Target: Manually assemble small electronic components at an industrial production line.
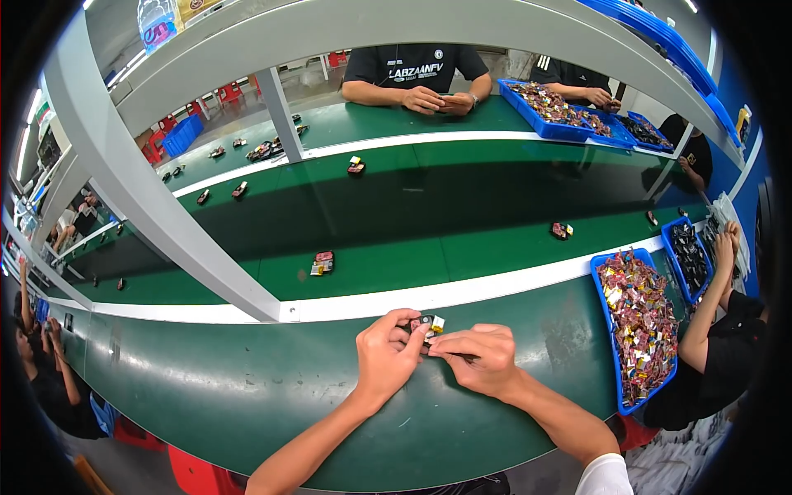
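My left hand (381, 355) is closed on a small electronic assembly (426, 321), a black housing with reddish parts and a yellow-and-white block at its top right. It is held just above the green worktop, near the white rail. My right hand (480, 359) is pinched round a slim dark tool (464, 356), whose tip comes up to the assembly's lower right side. Fingers hide much of both things, so I cannot tell the tool's exact kind. Both hands meet at the assembly.
At my right stands a blue tray (615, 351) heaped with small reddish circuit boards. Behind it a second blue tray (701, 285) holds black parts. Beyond the white rail (495, 280), similar assemblies (322, 263) lie on a green conveyor belt (412, 256). A grey post (165, 173) rises at left; co-workers sit around.
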{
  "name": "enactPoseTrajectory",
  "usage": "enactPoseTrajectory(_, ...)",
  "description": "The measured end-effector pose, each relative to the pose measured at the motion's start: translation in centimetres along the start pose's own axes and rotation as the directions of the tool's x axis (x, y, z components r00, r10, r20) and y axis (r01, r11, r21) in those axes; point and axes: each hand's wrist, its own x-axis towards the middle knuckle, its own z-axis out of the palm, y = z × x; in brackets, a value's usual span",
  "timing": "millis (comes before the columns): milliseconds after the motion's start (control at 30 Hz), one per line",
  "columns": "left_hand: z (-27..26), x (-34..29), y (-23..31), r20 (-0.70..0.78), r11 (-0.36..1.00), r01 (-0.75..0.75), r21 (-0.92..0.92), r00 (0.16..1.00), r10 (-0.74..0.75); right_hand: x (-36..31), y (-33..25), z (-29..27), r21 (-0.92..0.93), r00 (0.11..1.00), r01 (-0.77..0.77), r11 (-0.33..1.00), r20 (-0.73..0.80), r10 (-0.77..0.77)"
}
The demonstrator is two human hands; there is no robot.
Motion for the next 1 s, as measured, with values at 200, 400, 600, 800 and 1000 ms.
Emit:
enactPoseTrajectory(200, 0.5, 0.0, 0.1, -0.030, 0.991, 0.075, -0.108, 0.996, -0.079, 0.1, 0.0, 0.1, -0.014, 1.000, 0.011, 1.000, -0.003, -0.011)
enactPoseTrajectory(400, 1.2, 0.3, 0.3, -0.078, 0.985, 0.119, -0.124, 0.989, -0.129, 0.4, 0.0, 0.0, -0.037, 0.999, 0.032, 0.999, 0.004, -0.032)
enactPoseTrajectory(600, 0.2, 5.4, -0.3, -0.080, 0.987, 0.138, -0.078, 0.986, -0.144, 1.4, 0.3, -1.0, -0.032, 0.981, -0.097, 0.995, -0.173, 0.090)
enactPoseTrajectory(800, -1.6, 12.5, -2.8, -0.104, 0.831, -0.089, 0.550, 0.979, 0.174, 0.5, 1.2, -0.4, 0.044, 0.954, -0.233, 0.971, -0.181, 0.237)
enactPoseTrajectory(1000, -11.4, 15.7, -2.0, 0.031, 0.221, -0.077, 0.972, 0.979, 0.203, 0.2, 1.6, -0.6, 0.059, 0.944, -0.282, 0.958, -0.163, 0.288)
